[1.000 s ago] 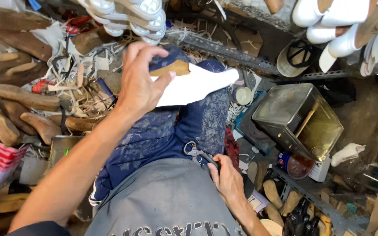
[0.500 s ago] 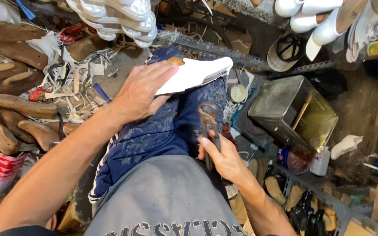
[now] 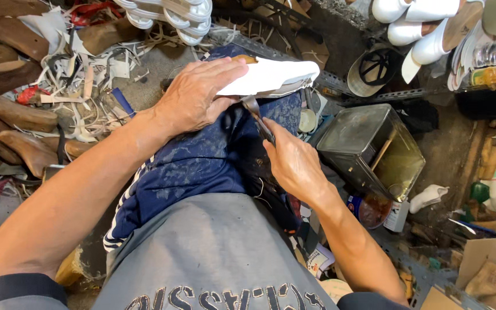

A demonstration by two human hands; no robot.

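A white shoe upper [image 3: 271, 77] on a wooden last lies across my knee, which is covered by a dark blue cloth [image 3: 202, 161]. My left hand [image 3: 193, 95] presses down on the shoe from above and holds it. My right hand [image 3: 294, 163] grips a metal tool [image 3: 258, 117] whose jaws touch the shoe's lower edge. The tool's handles are hidden in my fist.
Wooden lasts [image 3: 12, 115] and white scraps [image 3: 81, 97] litter the floor at left. White shoes [image 3: 170, 14] hang at the top, more at the top right [image 3: 414, 28]. A square metal tin [image 3: 371, 149] with a stick in it stands at right, next to a small jar [image 3: 368, 209].
My right hand has lifted the tool from my lap up to the shoe's edge. My left hand has stayed on the shoe, and the view has tilted slightly.
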